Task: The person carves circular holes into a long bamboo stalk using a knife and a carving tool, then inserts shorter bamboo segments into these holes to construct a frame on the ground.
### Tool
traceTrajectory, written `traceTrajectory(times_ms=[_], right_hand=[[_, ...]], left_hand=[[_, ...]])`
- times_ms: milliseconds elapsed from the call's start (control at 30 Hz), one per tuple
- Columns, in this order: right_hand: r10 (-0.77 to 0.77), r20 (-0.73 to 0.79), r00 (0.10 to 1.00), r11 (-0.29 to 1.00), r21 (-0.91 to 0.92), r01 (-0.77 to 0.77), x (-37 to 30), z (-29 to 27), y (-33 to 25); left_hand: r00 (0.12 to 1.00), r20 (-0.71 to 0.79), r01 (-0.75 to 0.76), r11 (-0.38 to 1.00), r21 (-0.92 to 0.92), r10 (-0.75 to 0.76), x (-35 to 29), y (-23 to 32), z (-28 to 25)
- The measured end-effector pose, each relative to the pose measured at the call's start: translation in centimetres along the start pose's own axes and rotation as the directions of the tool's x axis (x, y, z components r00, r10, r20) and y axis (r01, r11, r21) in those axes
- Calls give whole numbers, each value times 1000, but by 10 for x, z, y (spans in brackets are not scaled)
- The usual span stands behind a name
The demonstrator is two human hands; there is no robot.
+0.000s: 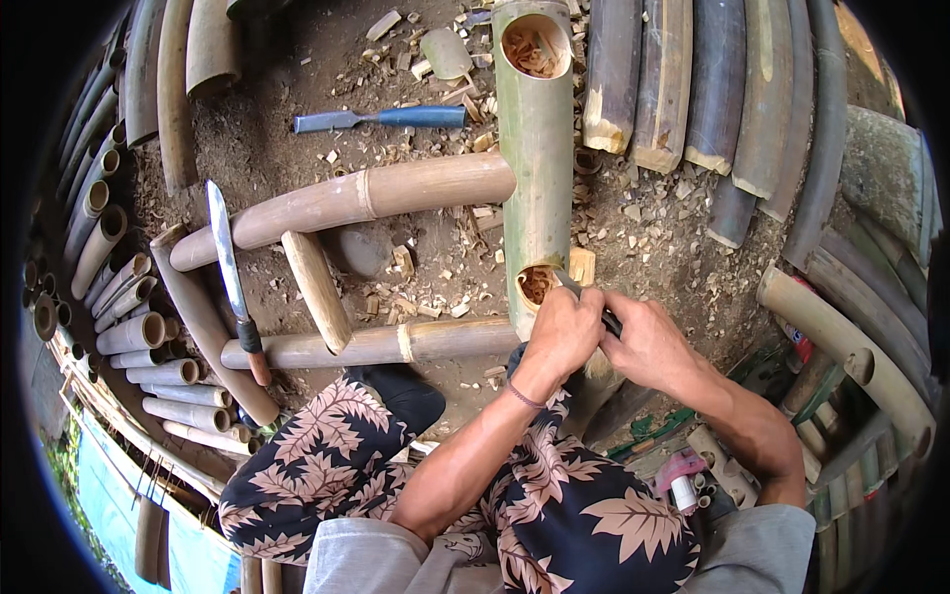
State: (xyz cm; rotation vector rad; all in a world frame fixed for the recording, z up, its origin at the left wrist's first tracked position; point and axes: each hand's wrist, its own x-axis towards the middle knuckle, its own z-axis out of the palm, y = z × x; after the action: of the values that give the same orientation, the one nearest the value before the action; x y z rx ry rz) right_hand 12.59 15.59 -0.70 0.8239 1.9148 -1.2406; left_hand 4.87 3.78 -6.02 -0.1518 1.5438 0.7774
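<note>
My left hand (562, 332) and my right hand (648, 342) come together over the lower end of an upright-lying green bamboo pole (534, 178). Both are closed around a dark-handled tool (612, 325), whose working end is largely hidden by my fingers. It sits at the edge of the lower round hole (539, 284), where pale curled shavings show inside. A second cut hole (535, 47) near the pole's far end also holds shavings. Two brown bamboo rails (426, 188) meet the pole from the left.
A blue-handled chisel (421, 117) lies on the dirt floor among wood chips. A long knife (226, 252) rests across the bamboo frame at left. Stacked bamboo tubes (163, 332) line the left side; split-ended poles (712, 109) lie at the far right. A short bamboo rung (317, 292) leans between the rails.
</note>
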Motion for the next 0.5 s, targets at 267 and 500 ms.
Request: traceTrajectory(times_ms=[267,500], right_hand=[[-239,405,882,673,-586,451,52,-38,-76],[-57,534,844,439,-745,501,54,-46,-67]], left_hand=[[976,217,211,253,-944,-4,-12,-14,-21],[909,347,328,115,-938,231,-8,-31,7]])
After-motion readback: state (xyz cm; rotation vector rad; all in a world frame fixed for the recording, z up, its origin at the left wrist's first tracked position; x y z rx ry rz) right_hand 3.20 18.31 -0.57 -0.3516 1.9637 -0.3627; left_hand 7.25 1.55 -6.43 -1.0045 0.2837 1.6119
